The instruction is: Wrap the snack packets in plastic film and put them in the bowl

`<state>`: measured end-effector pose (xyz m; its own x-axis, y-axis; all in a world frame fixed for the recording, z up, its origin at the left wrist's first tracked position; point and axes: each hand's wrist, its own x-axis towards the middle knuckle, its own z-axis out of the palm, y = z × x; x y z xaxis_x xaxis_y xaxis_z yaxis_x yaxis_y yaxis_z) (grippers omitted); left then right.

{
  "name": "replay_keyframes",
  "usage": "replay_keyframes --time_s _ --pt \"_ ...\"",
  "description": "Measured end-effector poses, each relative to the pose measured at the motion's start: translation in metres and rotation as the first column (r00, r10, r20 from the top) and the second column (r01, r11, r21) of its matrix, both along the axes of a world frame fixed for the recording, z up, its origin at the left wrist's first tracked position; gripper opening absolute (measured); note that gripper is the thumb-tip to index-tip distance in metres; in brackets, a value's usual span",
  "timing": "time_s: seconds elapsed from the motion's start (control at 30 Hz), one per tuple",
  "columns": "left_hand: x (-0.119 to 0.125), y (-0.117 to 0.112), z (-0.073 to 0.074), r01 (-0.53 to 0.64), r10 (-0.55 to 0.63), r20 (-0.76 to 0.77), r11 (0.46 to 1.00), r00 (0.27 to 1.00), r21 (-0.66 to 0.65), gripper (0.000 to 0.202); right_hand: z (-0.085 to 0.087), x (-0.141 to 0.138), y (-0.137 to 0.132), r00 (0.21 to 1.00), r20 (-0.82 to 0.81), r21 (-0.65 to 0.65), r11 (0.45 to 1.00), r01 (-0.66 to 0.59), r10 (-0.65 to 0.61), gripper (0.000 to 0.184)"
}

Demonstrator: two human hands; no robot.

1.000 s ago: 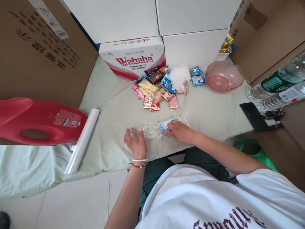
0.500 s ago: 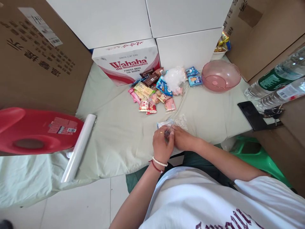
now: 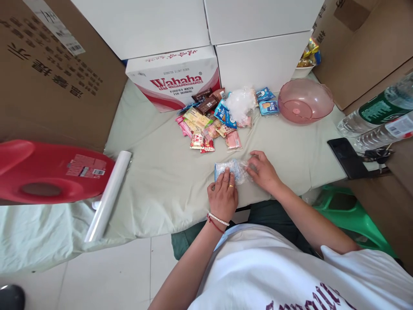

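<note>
A small blue snack packet point(image 3: 229, 168) wrapped in clear plastic film lies near the front edge of the pale green cloth point(image 3: 167, 172). My left hand point(image 3: 223, 196) rests on its near left side, fingers stretched flat on the film. My right hand point(image 3: 263, 170) presses the film's right end with fingers curled over it. A pile of snack packets point(image 3: 209, 122) in pink, yellow, brown and blue lies farther back, with a crumpled clear bag point(image 3: 240, 103) beside it.
A roll of clear film point(image 3: 109, 193) and a red plastic stool point(image 3: 48, 172) lie at left. A pink bowl point(image 3: 305, 101), a black phone point(image 3: 346, 157) and water bottles point(image 3: 377, 116) are at right. Cardboard and white boxes, one marked Wahaha point(image 3: 176, 79), line the back.
My left hand came in from the left to the packet, met my right hand over it, then both spread apart, pressing the film down on either side.
</note>
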<state>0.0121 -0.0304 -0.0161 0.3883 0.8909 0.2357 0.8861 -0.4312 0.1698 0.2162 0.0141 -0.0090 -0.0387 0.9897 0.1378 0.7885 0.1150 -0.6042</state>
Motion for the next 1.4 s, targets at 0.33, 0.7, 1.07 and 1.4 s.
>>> replay_keyframes --time_s 0.33,0.7,1.07,1.4 --pt "-0.007 0.003 -0.003 0.053 -0.052 0.052 0.998 0.997 -0.028 0.036 0.044 -0.1 0.029 0.948 0.178 -0.238 0.946 -0.22 0.266 0.015" --pt "-0.116 -0.02 -0.01 0.022 -0.079 0.228 0.97 0.971 0.242 0.011 0.005 -0.119 0.004 0.89 0.362 0.041 0.949 -0.313 0.278 0.052" --pt "-0.106 0.004 -0.032 -0.164 0.103 0.282 0.965 0.954 0.204 0.019 0.026 -0.027 0.017 0.995 0.097 0.088 0.995 -0.043 0.035 0.036" --pt "-0.108 0.002 -0.035 -0.174 0.106 0.255 0.949 0.961 0.263 0.031 0.118 0.238 0.18 0.782 -0.19 -0.004 0.797 0.603 -0.593 0.022"
